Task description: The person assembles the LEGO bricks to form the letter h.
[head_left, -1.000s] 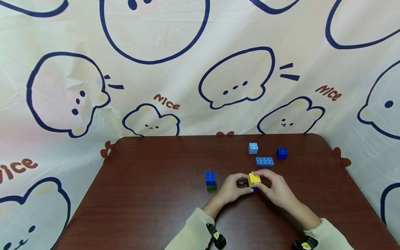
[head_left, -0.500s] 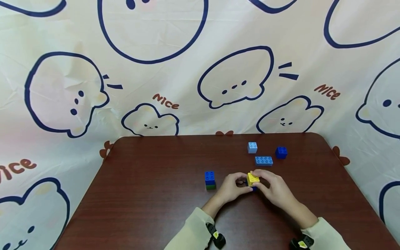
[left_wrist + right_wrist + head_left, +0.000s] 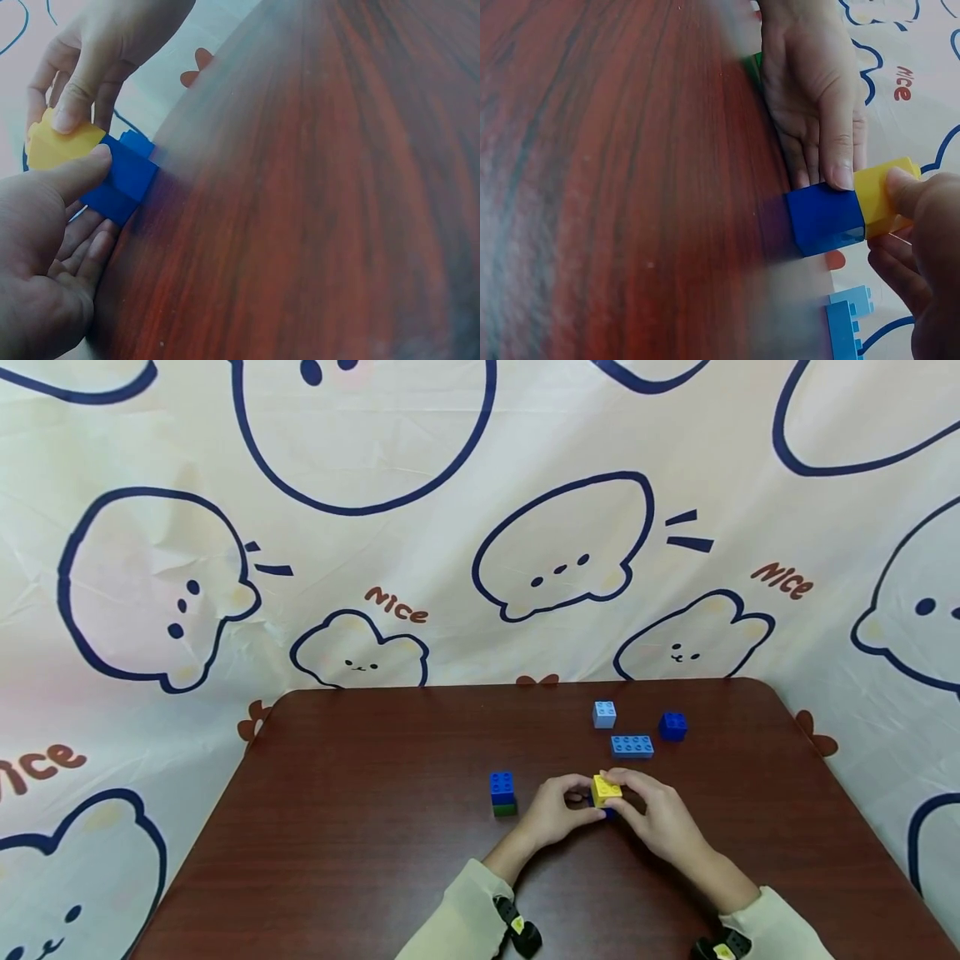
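Note:
My right hand [image 3: 660, 814] pinches a yellow building brick [image 3: 606, 790] between thumb and fingers. Under it is a dark blue brick [image 3: 825, 219], gripped by my left hand [image 3: 558, 810] with the thumb on its near side. In the right wrist view the yellow brick lies flush against the blue one, and the blue brick's base is close to the tabletop. From the left wrist, the yellow brick [image 3: 64, 142] shows beside the blue brick [image 3: 120, 180], with both thumbs on the pair. In the head view the hands hide most of the blue brick.
Left of the hands stands a blue brick [image 3: 502, 787] on a green brick [image 3: 505, 810]. Behind them lie a light blue square brick [image 3: 603, 714], a longer blue brick [image 3: 632, 747] and a dark blue brick [image 3: 672, 727]. The brown table [image 3: 360, 827] meets a printed cloth backdrop [image 3: 450, 552].
Both hands keep their grip on the yellow and blue bricks in nearly the same place. The whole head view has shifted very slightly.

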Motion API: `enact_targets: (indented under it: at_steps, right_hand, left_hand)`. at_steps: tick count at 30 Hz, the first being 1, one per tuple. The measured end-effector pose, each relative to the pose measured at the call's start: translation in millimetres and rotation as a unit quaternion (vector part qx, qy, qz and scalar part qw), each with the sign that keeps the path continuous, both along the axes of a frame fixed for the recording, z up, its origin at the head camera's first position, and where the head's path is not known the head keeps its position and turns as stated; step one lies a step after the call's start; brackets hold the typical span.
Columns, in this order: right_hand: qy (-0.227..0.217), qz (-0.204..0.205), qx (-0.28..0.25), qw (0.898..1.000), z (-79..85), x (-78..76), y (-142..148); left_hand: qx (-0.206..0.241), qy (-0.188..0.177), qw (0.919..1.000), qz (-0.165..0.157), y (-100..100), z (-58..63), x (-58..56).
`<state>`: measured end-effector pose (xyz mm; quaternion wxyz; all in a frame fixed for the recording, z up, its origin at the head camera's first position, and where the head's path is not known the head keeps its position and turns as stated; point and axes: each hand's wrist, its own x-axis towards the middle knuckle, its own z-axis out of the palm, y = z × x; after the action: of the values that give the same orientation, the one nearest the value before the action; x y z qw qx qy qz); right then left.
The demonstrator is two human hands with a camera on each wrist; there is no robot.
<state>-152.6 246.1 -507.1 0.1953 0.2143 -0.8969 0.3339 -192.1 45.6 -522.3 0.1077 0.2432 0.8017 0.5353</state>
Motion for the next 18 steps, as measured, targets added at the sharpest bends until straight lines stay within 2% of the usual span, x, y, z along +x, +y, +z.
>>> enact_targets:
  at_steps: [6, 18]
  right_hand:
    - [-0.007, 0.003, -0.013, 1.000, -3.3, -1.3, 0.0]
    - [-0.067, -0.021, -0.025, 0.997, -6.0, -0.3, 1.6]
  left_hand:
    - [-0.004, 0.003, 1.0000, 0.001, -0.8, 1.3, 0.9]
    - [-0.022, -0.017, 0.9996, -0.004, -3.0, 7.9, 6.2]
